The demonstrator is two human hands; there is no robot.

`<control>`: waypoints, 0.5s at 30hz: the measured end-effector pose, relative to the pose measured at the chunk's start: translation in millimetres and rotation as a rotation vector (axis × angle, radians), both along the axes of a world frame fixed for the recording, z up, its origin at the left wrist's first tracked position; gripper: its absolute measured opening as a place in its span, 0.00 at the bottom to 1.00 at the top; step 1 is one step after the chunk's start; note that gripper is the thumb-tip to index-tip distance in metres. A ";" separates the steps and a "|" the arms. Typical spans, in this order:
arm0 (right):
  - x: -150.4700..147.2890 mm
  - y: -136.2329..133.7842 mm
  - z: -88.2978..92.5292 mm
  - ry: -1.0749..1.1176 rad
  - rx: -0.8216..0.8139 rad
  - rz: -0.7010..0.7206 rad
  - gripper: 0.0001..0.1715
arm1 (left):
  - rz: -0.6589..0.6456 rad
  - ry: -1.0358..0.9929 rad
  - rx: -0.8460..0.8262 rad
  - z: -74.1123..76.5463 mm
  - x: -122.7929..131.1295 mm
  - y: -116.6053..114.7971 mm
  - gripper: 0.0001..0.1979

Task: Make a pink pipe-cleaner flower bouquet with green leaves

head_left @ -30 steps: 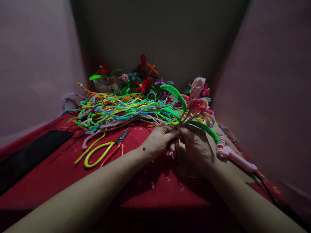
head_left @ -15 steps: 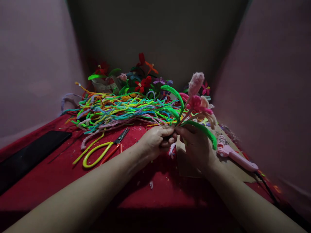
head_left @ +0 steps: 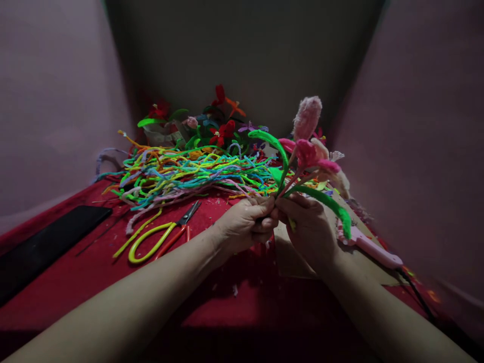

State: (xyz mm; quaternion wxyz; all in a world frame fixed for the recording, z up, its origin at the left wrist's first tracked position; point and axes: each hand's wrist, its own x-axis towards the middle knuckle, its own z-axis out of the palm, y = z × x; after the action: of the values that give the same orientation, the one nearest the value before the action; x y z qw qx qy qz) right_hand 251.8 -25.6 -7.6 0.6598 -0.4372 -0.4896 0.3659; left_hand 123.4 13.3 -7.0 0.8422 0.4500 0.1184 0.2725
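A small bouquet of pipe-cleaner flowers stands tilted up and right from my fingers. It has a fuzzy pale pink bud, hot pink petals, paler blooms and long curved green leaves. My left hand pinches the gathered stems from the left, its thumb on top. Against it, my right hand is closed around the same stems, with a bit of yellow showing by its fingers. The stems' lower ends are hidden by both hands.
Loose colourful pipe cleaners lie heaped behind my hands, with finished flowers further back. Yellow-and-red-handled scissors and a black flat object are left. To the right, a pink glue gun rests on a board atop the red cloth.
The bouquet has shifted slightly right and turned, its pale pink bud higher and its lower green leaf further right. Both hands still grip the stems together.
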 end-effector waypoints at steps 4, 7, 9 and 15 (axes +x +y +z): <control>-5.6 -2.9 4.7 0.191 -0.032 0.029 0.11 | 0.000 -0.001 0.026 3.8 -0.1 -0.3 0.12; -7.5 -5.7 8.9 0.160 -0.040 0.048 0.11 | 0.029 0.070 0.135 8.0 -2.8 4.3 0.14; -8.2 -7.9 13.5 0.102 -0.023 0.033 0.10 | 0.052 0.170 0.293 9.7 -4.2 7.8 0.14; -6.2 -13.4 22.5 -0.191 0.037 -0.134 0.10 | 0.598 0.540 1.063 1.4 1.0 6.4 0.12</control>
State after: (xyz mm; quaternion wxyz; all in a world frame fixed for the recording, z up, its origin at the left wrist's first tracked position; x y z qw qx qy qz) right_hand 245.6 -39.0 15.0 0.6410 -0.4896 -0.5265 0.2685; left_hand 124.4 19.7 -5.6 0.3347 0.8042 0.2940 0.3934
